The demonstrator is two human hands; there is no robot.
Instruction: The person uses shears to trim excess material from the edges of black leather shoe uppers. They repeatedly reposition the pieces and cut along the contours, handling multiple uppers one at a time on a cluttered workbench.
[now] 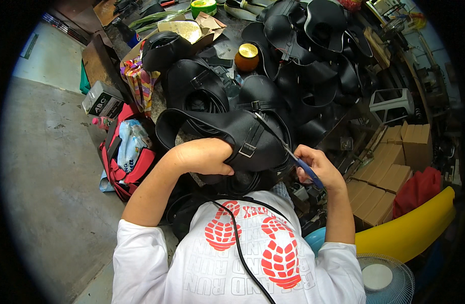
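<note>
My left hand [207, 156] grips the near edge of a curved black leather piece [207, 123]; its fingers are hidden beneath it and the thumb shows. A strap with a metal buckle [247, 149] lies across this piece. In my right hand [318, 164] is a pair of blue-handled scissors [309, 173], fingers closed round the handle. The long blades point away to the upper left, over the leather's right side. Whether they touch it I cannot tell. Coiled black straps [242, 182] sit just below the piece.
Several similar black leather pieces [323, 30] are heaped at the back right. An amber jar [247, 57] with a gold lid stands among them. A red bag [141, 172] hangs at left. Stacked cardboard boxes [379, 172], a yellow curved object [404, 230] and a fan [379, 277] are at right.
</note>
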